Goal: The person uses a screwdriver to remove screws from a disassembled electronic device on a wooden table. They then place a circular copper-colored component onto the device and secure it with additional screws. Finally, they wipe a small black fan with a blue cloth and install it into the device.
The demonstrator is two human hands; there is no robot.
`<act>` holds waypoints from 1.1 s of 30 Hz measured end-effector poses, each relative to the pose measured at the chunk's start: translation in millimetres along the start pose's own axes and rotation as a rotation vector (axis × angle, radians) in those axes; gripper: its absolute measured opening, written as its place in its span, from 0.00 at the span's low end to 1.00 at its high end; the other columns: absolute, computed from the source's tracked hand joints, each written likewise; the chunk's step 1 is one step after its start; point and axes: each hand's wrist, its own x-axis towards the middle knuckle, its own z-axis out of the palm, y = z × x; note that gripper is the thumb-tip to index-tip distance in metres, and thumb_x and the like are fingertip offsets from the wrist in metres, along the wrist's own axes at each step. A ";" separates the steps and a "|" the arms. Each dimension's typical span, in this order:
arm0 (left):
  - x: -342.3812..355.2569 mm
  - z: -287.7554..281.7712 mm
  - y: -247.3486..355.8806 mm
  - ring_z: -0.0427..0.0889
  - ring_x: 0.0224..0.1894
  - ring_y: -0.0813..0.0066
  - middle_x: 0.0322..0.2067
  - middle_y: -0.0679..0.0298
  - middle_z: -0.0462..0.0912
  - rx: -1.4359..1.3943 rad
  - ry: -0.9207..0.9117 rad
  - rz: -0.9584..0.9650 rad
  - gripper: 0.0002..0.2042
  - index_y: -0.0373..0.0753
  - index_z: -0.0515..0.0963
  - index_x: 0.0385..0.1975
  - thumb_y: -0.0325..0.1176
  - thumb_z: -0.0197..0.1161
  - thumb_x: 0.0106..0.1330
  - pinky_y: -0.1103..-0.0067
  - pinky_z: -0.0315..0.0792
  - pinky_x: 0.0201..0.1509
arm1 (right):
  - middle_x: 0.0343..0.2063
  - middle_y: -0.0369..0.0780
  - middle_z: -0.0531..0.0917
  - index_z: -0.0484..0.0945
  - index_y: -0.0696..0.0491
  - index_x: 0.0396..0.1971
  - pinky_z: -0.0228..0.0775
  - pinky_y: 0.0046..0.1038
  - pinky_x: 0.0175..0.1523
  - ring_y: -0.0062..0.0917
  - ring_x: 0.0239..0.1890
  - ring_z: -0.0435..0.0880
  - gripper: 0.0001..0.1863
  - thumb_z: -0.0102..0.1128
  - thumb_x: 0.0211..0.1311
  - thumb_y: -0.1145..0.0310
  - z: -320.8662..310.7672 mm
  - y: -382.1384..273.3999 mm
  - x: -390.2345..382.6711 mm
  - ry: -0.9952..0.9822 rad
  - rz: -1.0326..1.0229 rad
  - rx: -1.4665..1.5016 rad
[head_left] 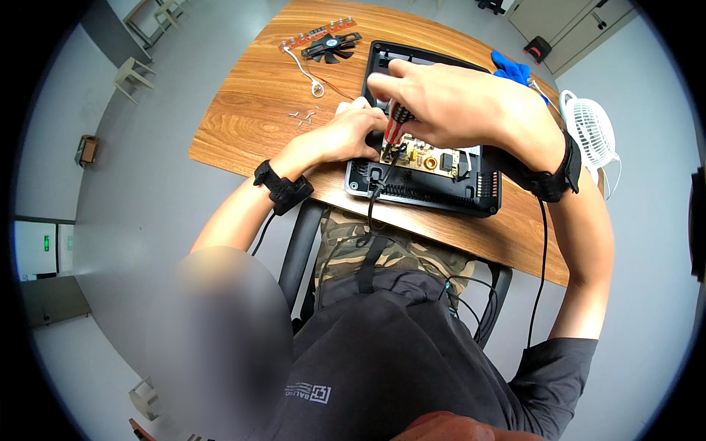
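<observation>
My right hand is closed round a screwdriver with a red and black handle, tilted down at the left part of a circuit board. The tip is hard to make out among the parts there. My left hand is bent at the board's left edge, thumb at its near corner; some fingertips are hidden. The board, with a copper coil and small components, sits inside an open black plastic housing. A black cable runs from it over the near rim. My right hand and forearm cover much of the housing's far part.
Left of the housing lie several small screws, a white wire with a round end piece, a black fan and an orange strip board. At the right are a blue cloth and a white desk fan. Cables hang from both wristbands.
</observation>
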 end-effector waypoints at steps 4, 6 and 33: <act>-0.7 1.5 -3.2 0.71 0.55 0.56 0.48 0.64 0.83 -0.043 0.007 0.005 0.26 0.43 0.84 0.54 0.36 0.79 0.51 0.64 0.63 0.63 | 0.38 0.50 0.81 0.76 0.59 0.44 0.77 0.44 0.46 0.47 0.42 0.85 0.19 0.66 0.69 0.57 2.9 3.8 6.8 0.009 -0.036 0.005; 0.5 7.1 -5.3 0.71 0.56 0.56 0.48 0.63 0.83 -0.037 0.091 0.055 0.27 0.43 0.83 0.54 0.35 0.79 0.51 0.64 0.63 0.63 | 0.34 0.51 0.83 0.77 0.60 0.42 0.78 0.44 0.46 0.47 0.41 0.85 0.19 0.63 0.70 0.55 1.7 -2.5 12.3 -0.035 0.076 -0.011; 1.8 -14.1 -7.9 0.78 0.53 0.59 0.44 0.61 0.83 -0.177 0.040 0.039 0.16 0.40 0.84 0.46 0.34 0.76 0.58 0.65 0.71 0.59 | 0.31 0.55 0.87 0.85 0.64 0.31 0.82 0.40 0.45 0.47 0.38 0.89 0.19 0.71 0.61 0.59 -0.3 -6.1 17.7 -0.096 0.144 0.010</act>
